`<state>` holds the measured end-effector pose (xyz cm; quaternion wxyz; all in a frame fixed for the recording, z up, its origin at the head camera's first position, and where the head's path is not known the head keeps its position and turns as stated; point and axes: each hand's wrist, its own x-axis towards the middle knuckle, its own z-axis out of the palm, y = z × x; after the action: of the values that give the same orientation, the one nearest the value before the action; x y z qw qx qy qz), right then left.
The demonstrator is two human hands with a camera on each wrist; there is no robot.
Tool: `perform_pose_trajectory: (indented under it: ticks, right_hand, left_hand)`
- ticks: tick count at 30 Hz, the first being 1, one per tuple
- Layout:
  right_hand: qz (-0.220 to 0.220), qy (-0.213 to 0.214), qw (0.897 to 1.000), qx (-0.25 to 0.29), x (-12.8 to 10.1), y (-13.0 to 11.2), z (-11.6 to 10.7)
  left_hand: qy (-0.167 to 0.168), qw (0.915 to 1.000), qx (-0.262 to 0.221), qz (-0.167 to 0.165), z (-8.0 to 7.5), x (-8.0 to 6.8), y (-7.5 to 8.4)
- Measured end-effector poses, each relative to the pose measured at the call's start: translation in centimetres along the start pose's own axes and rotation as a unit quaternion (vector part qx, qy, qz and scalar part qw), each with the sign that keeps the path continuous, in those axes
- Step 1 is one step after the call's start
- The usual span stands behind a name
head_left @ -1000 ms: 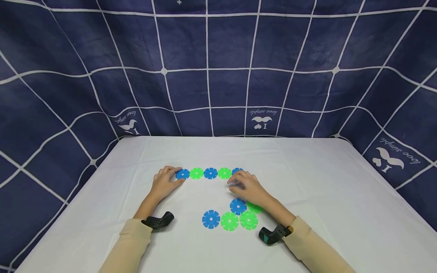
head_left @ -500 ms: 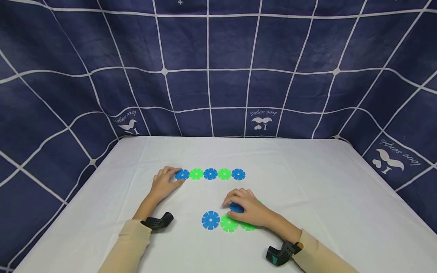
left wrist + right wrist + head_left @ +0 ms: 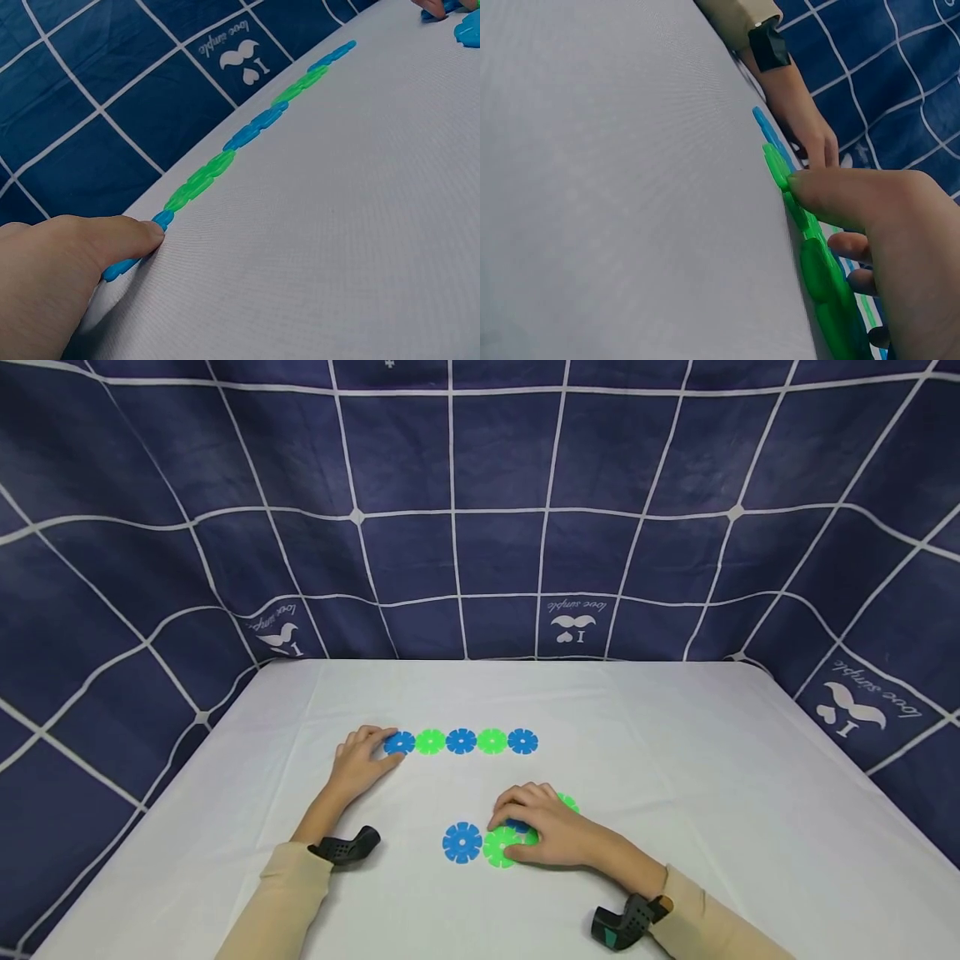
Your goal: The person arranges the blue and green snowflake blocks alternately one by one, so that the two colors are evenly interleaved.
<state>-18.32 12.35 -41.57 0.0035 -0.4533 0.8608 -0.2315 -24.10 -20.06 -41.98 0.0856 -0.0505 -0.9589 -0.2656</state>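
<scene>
A row of flat notched discs (image 3: 461, 742), blue and green by turns, lies across the middle of the white table (image 3: 675, 793). My left hand (image 3: 369, 755) rests at the row's left end, its fingertips touching the end blue disc (image 3: 399, 743); in the left wrist view the thumb (image 3: 112, 240) presses that blue disc (image 3: 161, 220). Nearer me my right hand (image 3: 513, 837) sits bent over a small cluster of discs. Its thumb (image 3: 832, 191) presses the edge of a green disc (image 3: 778, 166), and its fingers curl over a blue disc (image 3: 517, 825). A lone blue disc (image 3: 462, 842) lies just left of the green disc (image 3: 497, 848).
A dark blue cloth with a white grid (image 3: 480, 527) hangs behind and around the table. Another green disc (image 3: 568, 802) peeks out past my right hand. Black camera mounts sit on both wrists (image 3: 347, 847) (image 3: 624, 925).
My right hand has come back from the row's right end, leaving a blue disc there, and has settled over the near cluster. The left hand has stayed in place.
</scene>
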Motion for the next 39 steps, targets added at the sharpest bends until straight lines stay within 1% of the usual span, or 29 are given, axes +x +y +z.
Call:
perform_pose_trajectory:
  ticks: [4,11,19,22,27,29,32,36,39]
  right_hand:
    - [0.008,-0.017,1.000,0.001,0.1,-0.1,-0.2]
    - [0.044,-0.073,0.996,0.010,0.5,-0.8,-0.8]
    - [0.061,-0.095,0.993,0.027,1.1,-1.1,-1.3]
    - [0.079,-0.107,0.990,0.055,1.2,-1.3,-1.5]
    - [0.112,-0.126,0.980,0.110,1.3,-1.4,-1.8]
    - [0.115,-0.133,0.976,0.132,1.3,-1.4,-2.0]
    - [0.103,-0.137,0.968,0.181,1.4,-1.2,-2.4]
    - [0.083,-0.115,0.962,0.231,1.7,-0.6,-3.2]
    - [0.086,-0.086,0.961,0.249,1.7,0.2,-3.8]
  left_hand:
    - [0.001,1.0000,-0.001,-0.003,0.0,0.0,-0.1]
    - [0.004,1.0000,-0.003,-0.001,0.1,0.1,-0.1]
    - [0.001,1.0000,-0.001,-0.004,-0.1,0.1,-0.2]
    - [0.002,1.0000,-0.001,-0.004,-0.1,0.2,-0.1]
    - [0.003,1.0000,-0.002,-0.005,-0.1,0.2,0.0]
    - [0.000,1.0000,-0.002,-0.006,-0.1,0.1,0.1]
    - [-0.004,0.9999,-0.003,-0.011,0.0,0.1,0.1]
    - [0.001,1.0000,-0.003,-0.007,0.1,0.1,0.0]
    - [0.005,1.0000,-0.006,-0.003,0.1,0.0,-0.1]
